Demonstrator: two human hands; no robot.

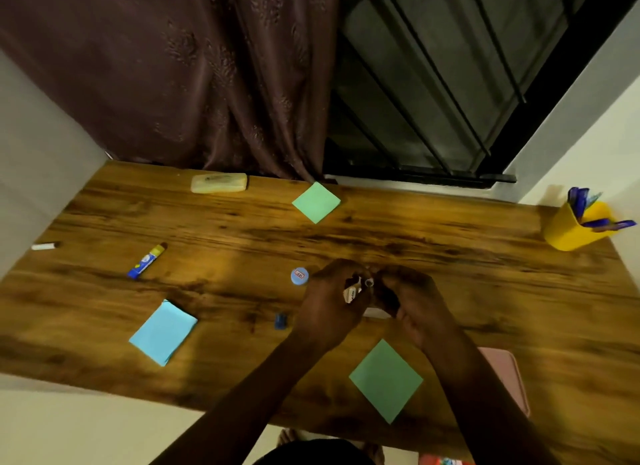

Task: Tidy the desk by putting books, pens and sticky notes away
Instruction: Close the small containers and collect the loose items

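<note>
Blue cap point(299, 276), sharpener point(281, 320) beside hands point(367, 300).

Worktop point(450, 256) brown wood-grain; two green sticky pads point(316, 203), one light-blue pad point(162, 332); yellow pen cup point(568, 230); maroon patterned curtain point(173, 66).

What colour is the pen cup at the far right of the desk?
Yellow. The pen cup shows best in the head view, with blue pens inside.

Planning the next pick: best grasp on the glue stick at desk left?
Pinch the glue stick across its blue barrel mid-length, coming straight down. It lies flat on the desk, slanted with the cap end pointing away and right, both long sides clear, so fingers fit either side.
</note>
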